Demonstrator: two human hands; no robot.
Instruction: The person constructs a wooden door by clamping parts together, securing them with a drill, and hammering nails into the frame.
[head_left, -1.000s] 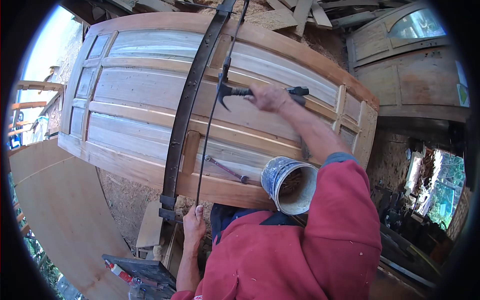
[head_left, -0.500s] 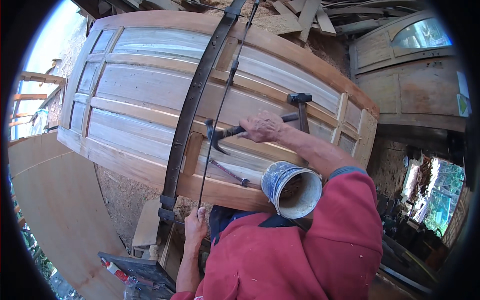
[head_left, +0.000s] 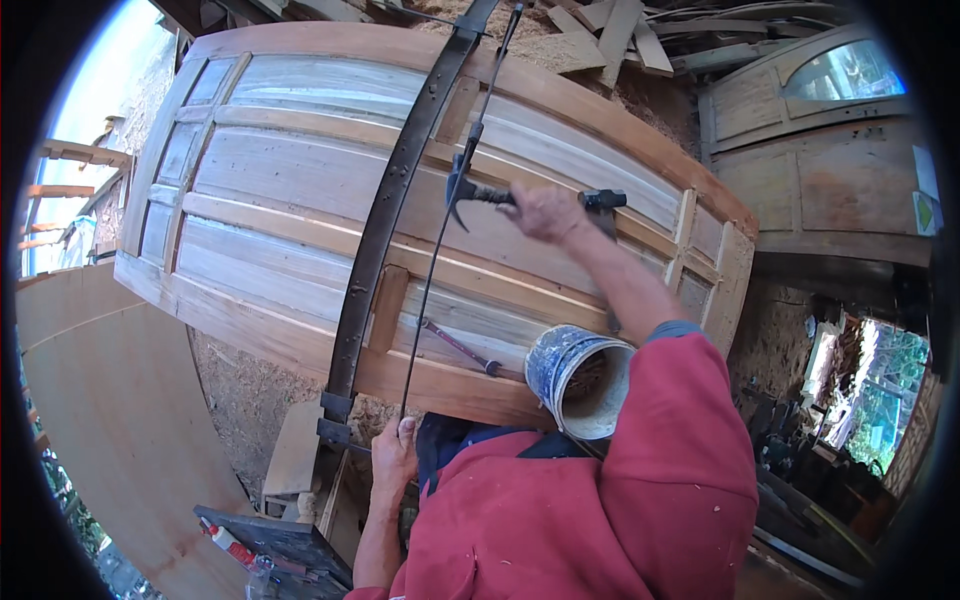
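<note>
2 hands: both closed; the left hand [head_left: 394, 452] grips the lower end of a thin dark rod [head_left: 475, 132], the right hand [head_left: 548, 213] wraps the handle of a claw hammer [head_left: 457, 188].
Hammer position: its head overlaps the rod above a panelled door [head_left: 290, 180]; whether they touch, I cannot tell.
Wrench [head_left: 458, 345]: on the door, between rod and bucket [head_left: 548, 370].
2nd hammer [head_left: 603, 199]: black-headed, right of the right hand.
Metal bar [head_left: 384, 215]: crosses the door, left of the rod.
</note>
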